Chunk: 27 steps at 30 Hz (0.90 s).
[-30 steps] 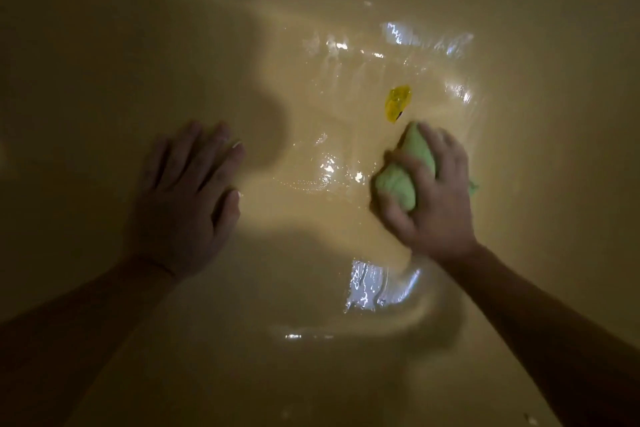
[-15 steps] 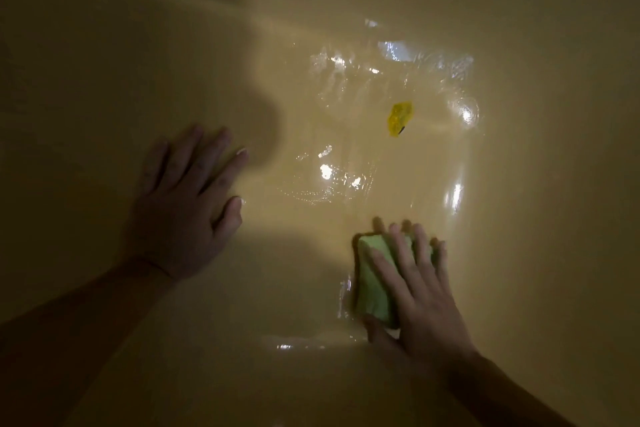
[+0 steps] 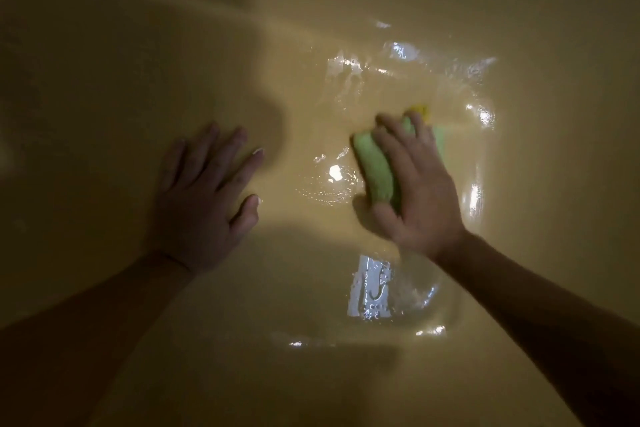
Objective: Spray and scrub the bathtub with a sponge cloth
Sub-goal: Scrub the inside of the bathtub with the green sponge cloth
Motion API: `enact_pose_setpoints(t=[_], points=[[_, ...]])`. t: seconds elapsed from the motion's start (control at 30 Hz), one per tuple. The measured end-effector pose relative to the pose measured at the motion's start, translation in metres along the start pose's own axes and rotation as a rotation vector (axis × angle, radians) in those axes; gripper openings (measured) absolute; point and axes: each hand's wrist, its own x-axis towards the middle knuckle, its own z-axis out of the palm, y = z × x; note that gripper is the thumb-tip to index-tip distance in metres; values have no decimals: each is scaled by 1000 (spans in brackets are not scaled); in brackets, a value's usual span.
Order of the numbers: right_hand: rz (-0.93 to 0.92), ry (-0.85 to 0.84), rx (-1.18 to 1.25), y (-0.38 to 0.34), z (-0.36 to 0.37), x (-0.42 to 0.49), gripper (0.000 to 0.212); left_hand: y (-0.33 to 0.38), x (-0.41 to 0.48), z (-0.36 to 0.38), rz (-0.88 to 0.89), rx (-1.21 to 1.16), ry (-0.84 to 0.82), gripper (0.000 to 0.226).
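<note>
The beige bathtub (image 3: 173, 62) fills the dim head view, its floor wet and shiny around the middle. My right hand (image 3: 419, 191) presses a green sponge cloth (image 3: 375, 173) flat against the wet floor, fingers spread over it. A small yellow piece (image 3: 420, 111) peeks out just beyond my fingertips, mostly hidden by the cloth and hand. My left hand (image 3: 204, 198) lies flat on the tub surface to the left, fingers apart, holding nothing. No spray bottle is in view.
Water glints in patches on the tub floor, with a bright reflection (image 3: 370, 291) below my right wrist. Dark shadows cover the left side and the lower edge of the tub.
My right hand has pushed the sponge cloth away from me, up to the yellow piece, after having pulled it toward me. My left hand has stayed put.
</note>
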Motion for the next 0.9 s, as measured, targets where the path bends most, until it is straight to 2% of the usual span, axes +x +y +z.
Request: enact_pose_setpoints(t=[0.1,0.2,0.3,0.4,0.5,0.6,0.77,0.83,0.9], points=[[-116,-238,-80,-36,10,-94,79,-2,0,1,-5,-3,1,59],[-66,-314,-167,-44,11,-138,68,-4,-1,1,-28,-7,3,58],[-40,-176,-167,-13,9,-93,65,-5,0,0,-28,-17,20,56],[180,94,-94,22,-4,-1,69,-5,0,0,-24,-12,31,56],[313,252,-73,21,-1,56,73,-8,0,0,-19,-5,31,57],[178,199,-101,-13,22,14,68,-14,2,-1,-4,0,23,57],[-185,-185,-121,-60,40,-139,69,-29,4,-6,-78,43,13,57],[-250,-230,-150,-56,38,-144,68,-35,2,-8,-111,52,14,55],[-239,-199,-151,-42,36,-106,70,-38,0,-10,-111,49,8,55]])
